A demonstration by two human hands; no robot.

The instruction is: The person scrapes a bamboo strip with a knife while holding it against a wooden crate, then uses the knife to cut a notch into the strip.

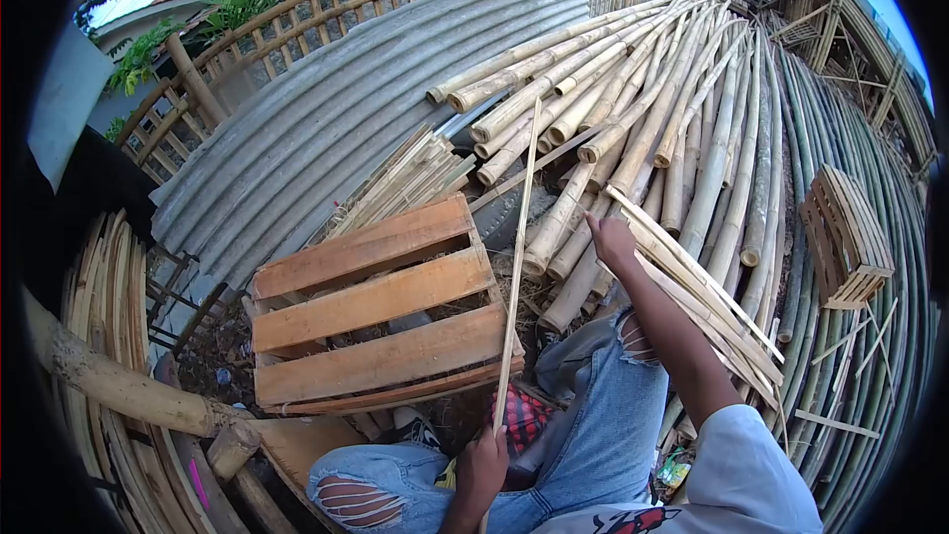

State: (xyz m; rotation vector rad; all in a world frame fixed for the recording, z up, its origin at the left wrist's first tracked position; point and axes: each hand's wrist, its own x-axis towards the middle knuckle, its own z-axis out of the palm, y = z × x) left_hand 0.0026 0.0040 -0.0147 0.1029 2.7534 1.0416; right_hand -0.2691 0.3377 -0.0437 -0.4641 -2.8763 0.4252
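Note:
My left hand (481, 470), low in the view between my knees, is closed around a long, thin bamboo strip (521, 247). The strip stands nearly upright and passes in front of the right end of a slatted wooden crate (381, 302). My right hand (613, 240) is stretched forward beyond my right knee, its fingers curled. What it grips, if anything, I cannot make out. Right beside it lies a bundle of split bamboo strips (702, 302), slanting down to the right. A red and black checked cloth (519, 415) is between my legs.
Bamboo poles (633, 119) are piled ahead, with thinner green poles (860, 168) at right carrying a second crate (845, 237). Corrugated sheeting (346, 129) stands at left. A thick bamboo pole (129, 376) and split strips (104, 307) lie close on the left.

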